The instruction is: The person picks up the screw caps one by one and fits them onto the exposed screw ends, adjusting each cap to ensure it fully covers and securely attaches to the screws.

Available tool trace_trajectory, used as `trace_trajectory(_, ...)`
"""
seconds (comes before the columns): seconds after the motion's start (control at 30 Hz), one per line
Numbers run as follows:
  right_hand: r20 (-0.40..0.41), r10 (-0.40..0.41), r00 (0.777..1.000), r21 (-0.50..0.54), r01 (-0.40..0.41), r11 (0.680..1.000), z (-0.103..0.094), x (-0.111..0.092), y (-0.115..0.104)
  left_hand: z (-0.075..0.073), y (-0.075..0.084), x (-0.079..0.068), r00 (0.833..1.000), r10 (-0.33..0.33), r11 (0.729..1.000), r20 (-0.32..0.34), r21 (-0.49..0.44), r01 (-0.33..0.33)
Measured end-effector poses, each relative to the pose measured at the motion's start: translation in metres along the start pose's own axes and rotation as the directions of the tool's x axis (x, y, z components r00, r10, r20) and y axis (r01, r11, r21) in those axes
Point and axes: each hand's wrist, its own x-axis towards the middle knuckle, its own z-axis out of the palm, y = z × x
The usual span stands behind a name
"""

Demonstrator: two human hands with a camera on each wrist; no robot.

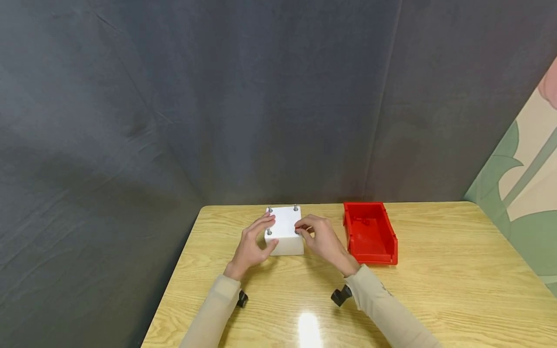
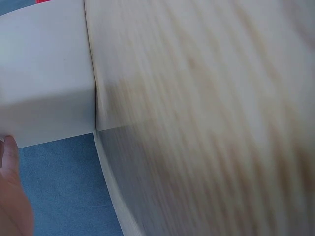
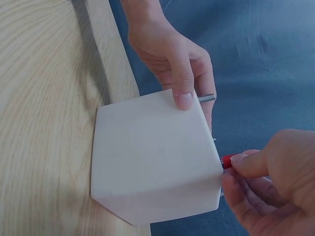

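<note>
A white block (image 1: 285,245) stands near the table's back edge, with threaded metal studs sticking up from its top corners. My left hand (image 1: 253,242) holds the block at its left side, thumb on the front face and fingers reaching over the top. In the right wrist view a bare stud (image 3: 206,98) shows beside that thumb. My right hand (image 1: 321,237) pinches a small red cap (image 3: 228,161) between thumb and fingertips at the front right stud. Fingers partly hide the cap and stud.
A red plastic bin (image 1: 372,260) stands to the right of the block, with a few small red pieces (image 1: 362,221) inside. The wooden table (image 1: 444,270) meets a dark grey curtain (image 1: 287,101) at the back. Black wrist devices (image 1: 341,295) hang under both forearms.
</note>
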Motion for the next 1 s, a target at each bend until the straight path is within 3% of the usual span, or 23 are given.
trace_trajectory(1.0,0.015,0.047,0.999,0.013,-0.047,0.999,-0.0089,0.0005,-0.0012,-0.0026,0.0056,0.0021,1.000,-0.027,1.000,0.009,-0.009,0.027)
